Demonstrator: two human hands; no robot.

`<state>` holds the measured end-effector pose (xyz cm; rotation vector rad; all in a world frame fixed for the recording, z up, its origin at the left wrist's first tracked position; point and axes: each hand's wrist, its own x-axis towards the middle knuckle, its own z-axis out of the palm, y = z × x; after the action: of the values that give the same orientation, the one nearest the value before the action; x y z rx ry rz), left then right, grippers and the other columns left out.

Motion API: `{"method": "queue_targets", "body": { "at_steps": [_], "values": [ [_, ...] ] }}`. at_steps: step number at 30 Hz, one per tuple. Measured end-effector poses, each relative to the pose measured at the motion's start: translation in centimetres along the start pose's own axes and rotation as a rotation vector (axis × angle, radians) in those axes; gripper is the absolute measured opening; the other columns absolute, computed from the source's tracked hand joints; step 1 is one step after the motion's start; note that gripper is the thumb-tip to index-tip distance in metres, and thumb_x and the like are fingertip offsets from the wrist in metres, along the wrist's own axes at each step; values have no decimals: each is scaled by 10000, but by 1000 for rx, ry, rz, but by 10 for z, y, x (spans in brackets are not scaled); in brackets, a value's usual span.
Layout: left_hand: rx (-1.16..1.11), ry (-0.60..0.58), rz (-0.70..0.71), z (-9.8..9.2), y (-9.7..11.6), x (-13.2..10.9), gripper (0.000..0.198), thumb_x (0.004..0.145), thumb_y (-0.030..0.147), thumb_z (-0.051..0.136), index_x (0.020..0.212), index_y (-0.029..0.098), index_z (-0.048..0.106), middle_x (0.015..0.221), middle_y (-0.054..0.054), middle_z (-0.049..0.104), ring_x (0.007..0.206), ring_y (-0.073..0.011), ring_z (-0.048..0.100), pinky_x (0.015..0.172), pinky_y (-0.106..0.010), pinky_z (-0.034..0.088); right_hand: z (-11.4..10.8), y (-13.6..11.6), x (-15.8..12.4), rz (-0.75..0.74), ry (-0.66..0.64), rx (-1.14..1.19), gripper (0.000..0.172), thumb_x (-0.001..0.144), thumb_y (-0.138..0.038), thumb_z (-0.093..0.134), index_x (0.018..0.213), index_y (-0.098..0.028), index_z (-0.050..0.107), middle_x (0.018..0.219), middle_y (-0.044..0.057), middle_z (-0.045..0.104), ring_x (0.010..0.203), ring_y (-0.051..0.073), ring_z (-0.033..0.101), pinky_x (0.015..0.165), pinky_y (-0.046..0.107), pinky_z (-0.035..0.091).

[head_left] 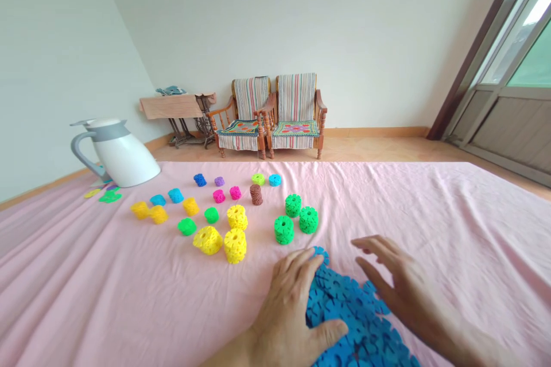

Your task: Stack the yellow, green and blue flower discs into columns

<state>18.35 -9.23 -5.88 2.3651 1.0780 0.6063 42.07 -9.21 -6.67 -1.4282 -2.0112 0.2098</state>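
Observation:
A heap of blue notched plastic discs lies at the near edge of the cloth in the head view. My left hand rests along the heap's left side, fingers bent forward and thumb spread over the discs. It partly hides that side of the heap. To the right, my right hand hovers just above and beside the discs, its thumb and fingers apart with nothing between them. Beyond my left hand stand stacks of green discs. Stacks of yellow discs are farther left.
Smaller stacks in several colours, among them a brown stack and an orange stack, stand across the pink cloth. A white jug stands at the far left beside loose green discs. Two wooden armchairs are beyond the table.

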Motion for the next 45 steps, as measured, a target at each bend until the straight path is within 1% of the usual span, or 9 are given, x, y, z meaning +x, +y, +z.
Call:
{"method": "queue_targets", "body": {
  "at_steps": [4, 7, 12, 17, 23, 29, 31, 36, 45],
  "values": [
    [14, -14, 5, -4, 6, -1, 786, 786, 629, 555, 1381, 146, 380, 1440, -139, 372, 1340, -299, 284, 1111, -487, 235, -8, 41, -12, 45, 105, -256, 318, 888, -445, 444, 894, -186, 627, 887, 112, 653, 769, 246, 637, 691, 405, 511],
    [35, -22, 13, -5, 9, -1, 813, 787, 655, 529, 1394, 138, 370, 1464, -161, 330, 1361, -303, 249, 1119, -489, 204, -11, 48, -32, 24, 105, -332, 359, 871, -486, 444, 860, -196, 656, 843, 121, 673, 749, 276, 640, 675, 446, 510],
    [102, -33, 57, -2, 9, 12, 877, 766, 720, 478, 1393, 117, 368, 1455, -194, 331, 1367, -348, 216, 1109, -526, 192, -4, 26, -53, 0, 51, -245, 332, 866, -474, 468, 948, -212, 654, 961, 111, 678, 886, 278, 632, 775, 453, 517],
    [140, -41, 87, 1, 5, 20, 824, 769, 721, 466, 1316, 105, 461, 1356, -193, 456, 1291, -343, 359, 1069, -498, 292, 13, -8, -52, 49, 36, -178, 320, 883, -381, 463, 1102, -196, 605, 1094, 113, 638, 1013, 256, 594, 865, 425, 503],
    [114, -39, 164, -8, 5, -1, 645, 770, 643, 556, 1187, 151, 566, 1265, -143, 529, 1199, -307, 454, 1029, -445, 352, 24, -33, -49, 31, -35, -67, 314, 905, -302, 418, 1160, -206, 574, 1162, 105, 602, 1083, 229, 558, 927, 411, 476],
    [-33, -46, 192, -33, -8, -25, 593, 777, 533, 634, 1247, 188, 528, 1245, -106, 555, 1164, -273, 480, 1015, -413, 357, 20, -46, -42, 90, 36, -12, 298, 878, -345, 458, 1093, -205, 611, 1094, 106, 622, 1044, 254, 572, 922, 451, 457],
    [-94, -29, 195, -43, -15, -33, 568, 758, 449, 689, 1249, 215, 525, 1245, -81, 557, 1159, -251, 481, 1007, -380, 365, 16, -53, -37, 82, -9, 4, 289, 858, -344, 503, 1084, -210, 621, 1096, 106, 621, 1038, 258, 571, 912, 448, 454],
    [-93, 81, 53, -56, -32, -50, 81, 813, 141, 544, 832, 178, 614, 856, -25, 621, 851, -176, 571, 778, -286, 445, 9, -67, -21, 60, -191, 22, 380, 793, -307, 608, 1165, -233, 607, 1154, 95, 622, 1100, 283, 536, 944, 480, 410],
    [-48, 82, 47, -53, -42, -49, 160, 788, 57, 477, 716, 172, 563, 729, 6, 558, 717, -139, 522, 665, -240, 395, 5, -58, -3, 124, -316, 130, 291, 804, -275, 564, 1078, -194, 617, 1032, 77, 634, 960, 218, 587, 860, 391, 472]
  ]
}}
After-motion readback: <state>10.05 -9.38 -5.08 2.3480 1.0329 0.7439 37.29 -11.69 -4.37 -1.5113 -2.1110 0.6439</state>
